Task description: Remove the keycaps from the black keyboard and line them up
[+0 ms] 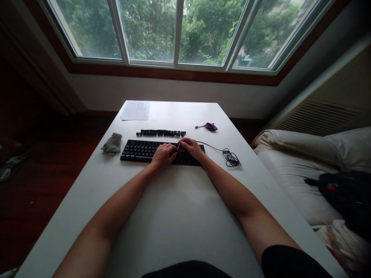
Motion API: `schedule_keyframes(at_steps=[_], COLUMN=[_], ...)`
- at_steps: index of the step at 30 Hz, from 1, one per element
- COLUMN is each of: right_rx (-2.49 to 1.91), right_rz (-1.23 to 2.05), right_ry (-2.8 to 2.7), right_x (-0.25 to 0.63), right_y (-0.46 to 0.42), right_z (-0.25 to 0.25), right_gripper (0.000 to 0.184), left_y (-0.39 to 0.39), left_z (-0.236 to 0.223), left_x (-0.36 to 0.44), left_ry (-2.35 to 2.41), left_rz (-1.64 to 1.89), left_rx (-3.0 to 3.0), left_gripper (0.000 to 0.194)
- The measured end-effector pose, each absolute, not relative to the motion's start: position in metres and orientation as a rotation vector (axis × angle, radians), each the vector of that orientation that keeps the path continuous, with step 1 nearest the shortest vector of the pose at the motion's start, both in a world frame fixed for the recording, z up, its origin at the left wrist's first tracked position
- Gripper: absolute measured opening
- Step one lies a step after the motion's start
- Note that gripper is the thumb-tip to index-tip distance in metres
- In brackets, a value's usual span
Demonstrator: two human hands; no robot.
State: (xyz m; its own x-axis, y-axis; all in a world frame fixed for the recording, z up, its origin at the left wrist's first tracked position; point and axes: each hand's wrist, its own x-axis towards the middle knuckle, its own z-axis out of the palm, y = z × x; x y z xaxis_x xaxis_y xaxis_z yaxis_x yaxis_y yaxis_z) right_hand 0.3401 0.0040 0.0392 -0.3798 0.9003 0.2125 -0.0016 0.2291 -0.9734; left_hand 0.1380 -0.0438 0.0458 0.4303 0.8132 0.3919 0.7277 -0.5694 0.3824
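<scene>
A black keyboard (139, 150) lies across the white table in front of me. My left hand (164, 155) rests over its middle, fingers lying on the keys and thumb held apart from them. Just to the right, my right hand (190, 148) hovers low over the keyboard, fingers pinched together near my left fingertips. A small reddish bit and thin wire-like lines show at that pinch, too small to name. Behind the keyboard, several loose black keycaps (160, 133) stand in rows. The keyboard's black cable (232, 158) lies coiled on the right.
A grey cloth (112, 144) lies left of the keyboard. Farther back are papers (135, 111) and a purple object (211, 126) with a small brush-like stick beside it. A pale sofa (292, 154) with a black bag (344, 193) stands along the right. Windows rise beyond the table.
</scene>
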Motion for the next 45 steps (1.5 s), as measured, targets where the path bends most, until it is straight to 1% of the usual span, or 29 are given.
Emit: schedule_keyframes(at_steps=[21,29,45], right_rx=[-0.877,-0.871,-0.886], right_rz=[1.253,1.258,1.162], right_ry=[-1.638,-1.636,-1.726], right_x=[0.3385,0.3387,0.3399], right_y=[0.0015,0.0041,0.0023], right_z=[0.0437,0.0383,0.0357], right_gripper=[0.037,0.039,0.036], left_y=[-0.0431,-0.0438,-0.0433], left_z=[0.0455,0.0458,0.0443], left_x=[0.1374,0.1382,0.1375], left_ry=[1.362,1.380,1.372], left_rz=[0.831,0.819,0.823], left_rx=[2.512,2.512,2.522], left_gripper=[0.013,0.014,0.014])
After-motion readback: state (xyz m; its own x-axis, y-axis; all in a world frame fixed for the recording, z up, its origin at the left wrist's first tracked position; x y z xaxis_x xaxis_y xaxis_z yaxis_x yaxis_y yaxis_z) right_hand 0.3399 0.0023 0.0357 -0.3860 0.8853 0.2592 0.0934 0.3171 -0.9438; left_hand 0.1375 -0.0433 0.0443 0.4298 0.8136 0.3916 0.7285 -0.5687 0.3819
